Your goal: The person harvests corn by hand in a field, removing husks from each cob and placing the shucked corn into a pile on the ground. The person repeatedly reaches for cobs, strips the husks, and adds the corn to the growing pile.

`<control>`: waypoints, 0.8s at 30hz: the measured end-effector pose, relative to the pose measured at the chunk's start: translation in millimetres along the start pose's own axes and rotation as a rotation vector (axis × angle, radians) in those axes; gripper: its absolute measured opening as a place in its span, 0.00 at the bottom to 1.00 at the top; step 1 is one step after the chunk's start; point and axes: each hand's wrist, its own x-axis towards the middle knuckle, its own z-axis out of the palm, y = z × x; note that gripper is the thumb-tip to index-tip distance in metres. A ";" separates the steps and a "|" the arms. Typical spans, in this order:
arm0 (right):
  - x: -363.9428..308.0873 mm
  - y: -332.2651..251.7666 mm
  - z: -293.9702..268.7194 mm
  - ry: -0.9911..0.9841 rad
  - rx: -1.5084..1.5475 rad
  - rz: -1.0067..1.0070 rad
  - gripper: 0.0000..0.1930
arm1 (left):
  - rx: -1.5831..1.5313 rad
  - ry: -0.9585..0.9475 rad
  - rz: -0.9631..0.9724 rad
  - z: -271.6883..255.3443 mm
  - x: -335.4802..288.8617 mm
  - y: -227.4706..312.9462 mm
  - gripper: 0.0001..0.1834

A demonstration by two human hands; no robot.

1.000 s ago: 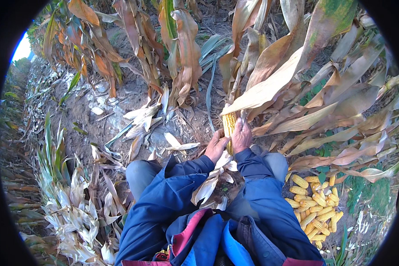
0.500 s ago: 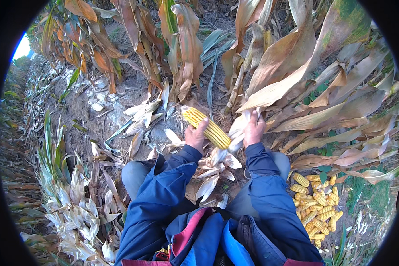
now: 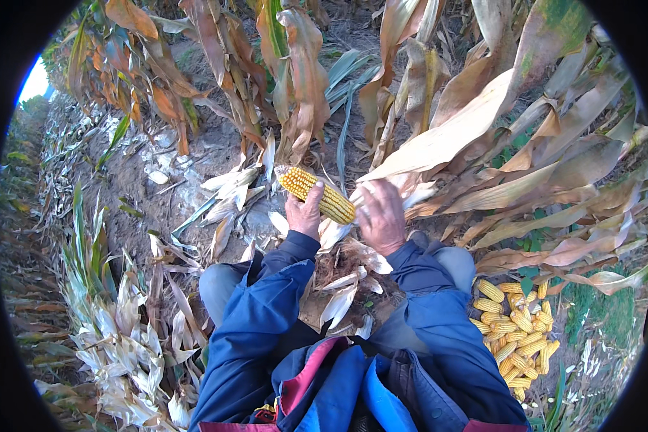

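Husks (image 3: 115,345), pale, heaped far left of fingers on ground: earlier cobs look already stripped. Left hand (image 3: 304,214) fingers closed round lower part of corn cob (image 3: 317,193); cob bare, yellow kernels in neat rows, tip slanting up-left, base toward right hand. Right hand (image 3: 380,216) fingers curled on pale husk leaves (image 3: 410,196) just right of cob base; whether husk is fully off, cannot tell. Loose husks in lap below fingers. Pile of husked cobs (image 3: 515,327) lower right, well apart.
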 end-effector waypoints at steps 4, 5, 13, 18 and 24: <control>-9.1 -21.2 12.6 -0.044 0.385 0.067 0.39 | -0.090 -0.033 -0.069 10.1 -6.2 -1.3 0.14; -9.4 -20.6 14.6 -0.085 0.363 0.110 0.39 | -0.136 -0.021 -0.102 12.0 -7.7 -0.3 0.14; -11.6 -6.2 24.9 -0.422 0.427 0.409 0.41 | -0.269 -0.014 -0.060 19.8 -4.3 17.9 0.12; -19.6 -1.5 49.6 -0.353 0.780 0.557 0.32 | -0.262 0.001 -0.060 20.5 -1.9 20.7 0.15; -19.3 -19.9 50.7 -0.316 0.691 0.618 0.27 | -0.157 -0.033 0.010 15.2 12.3 19.0 0.16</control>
